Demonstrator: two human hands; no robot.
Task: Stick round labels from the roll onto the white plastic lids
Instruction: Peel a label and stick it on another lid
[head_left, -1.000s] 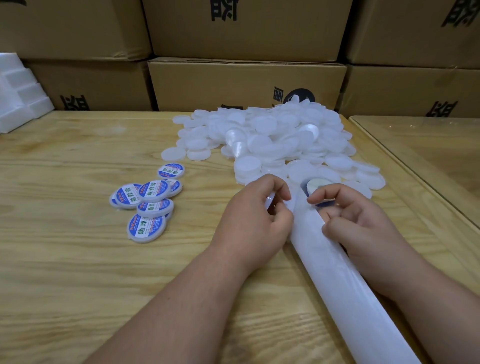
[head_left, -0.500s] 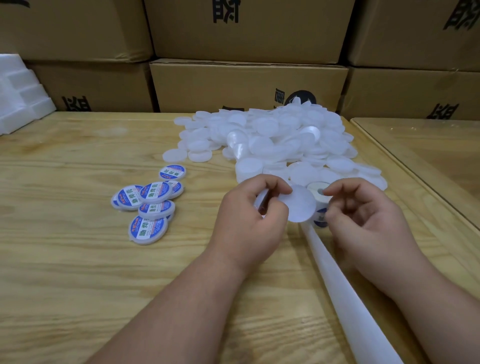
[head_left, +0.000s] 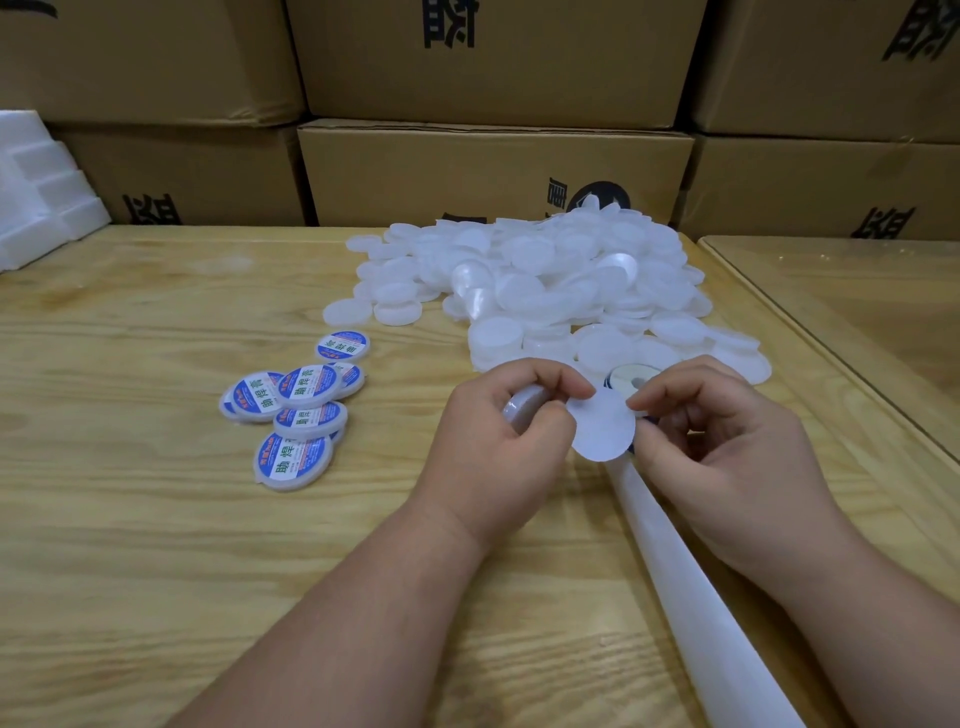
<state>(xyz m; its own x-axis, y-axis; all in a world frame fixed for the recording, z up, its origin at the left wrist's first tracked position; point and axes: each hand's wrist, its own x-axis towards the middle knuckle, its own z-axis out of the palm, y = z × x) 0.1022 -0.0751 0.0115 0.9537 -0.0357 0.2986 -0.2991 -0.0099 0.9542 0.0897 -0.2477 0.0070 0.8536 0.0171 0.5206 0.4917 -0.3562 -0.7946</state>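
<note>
Head camera, looking down at a wooden table (head_left: 130, 519). Compared with a second ago, a round label (head_left: 602, 427) has come free of its backing strip and now hangs in the air between the two hands, its plain pale back facing the camera; that suggests peeling is finished and sticking is the next step. The left hand (head_left: 498, 441) has its fingers curled around a white lid (head_left: 522, 410), mostly hidden in the palm, while thumb and forefinger pinch the label's left edge. The right hand (head_left: 727, 447) pinches the label's right edge with its fingertips. The label is a disc, so it has no long axis; it stands nearly upright, tilted slightly. Just behind it sits the roll (head_left: 631, 382), and the used backing strip (head_left: 701, 613) runs from it toward the lower right corner of the view. A heap of bare lids (head_left: 545, 291) lies farther back, and a small cluster of finished labelled lids (head_left: 296, 415) lies well to the left. Cardboard boxes (head_left: 493, 166) line the back.
</note>
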